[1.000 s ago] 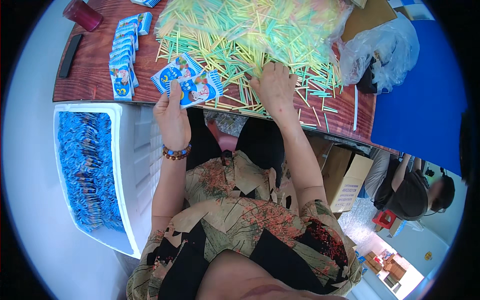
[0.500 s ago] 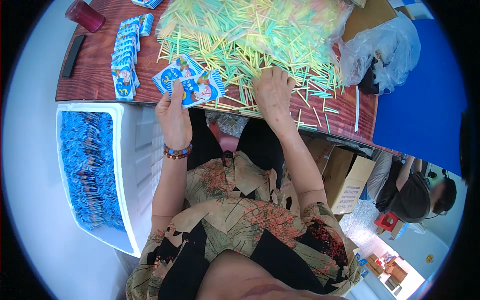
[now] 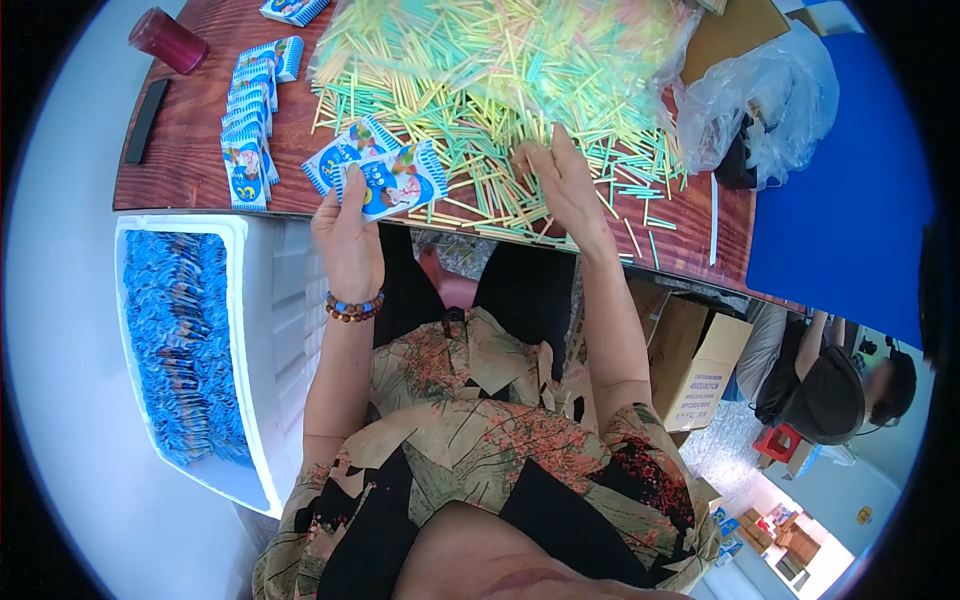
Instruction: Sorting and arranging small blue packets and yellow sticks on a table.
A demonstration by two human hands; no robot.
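My left hand [image 3: 348, 245] is closed on two small blue-and-white packets [image 3: 405, 185], fanned out with the thumb on top, just above the table's near edge. A beaded bracelet circles that wrist. My right hand [image 3: 575, 195] rests at the near side of a wide heap of short, thin pastel sticks [image 3: 480, 130] in yellow, green and pink. Its fingers look bent and somewhat apart among the sticks; no held stick can be made out. A clear plastic bag [image 3: 560, 60] of the same sticks lies over the far part of the heap.
An overlapping row of packets [image 3: 245, 165] lies on the red-brown table [image 3: 185, 120] at left, near a black bar [image 3: 148, 118] and a red cup [image 3: 170, 40]. A white foam box [image 3: 240, 300] full of packets stands below. Rightward are a crumpled bag [image 3: 790, 90], cartons [image 3: 700, 370] and another person [image 3: 825, 400].
My right hand has shifted slightly right and turned on its side, its fingers less curled over the sticks. My left hand keeps the two packets in nearly the same place.
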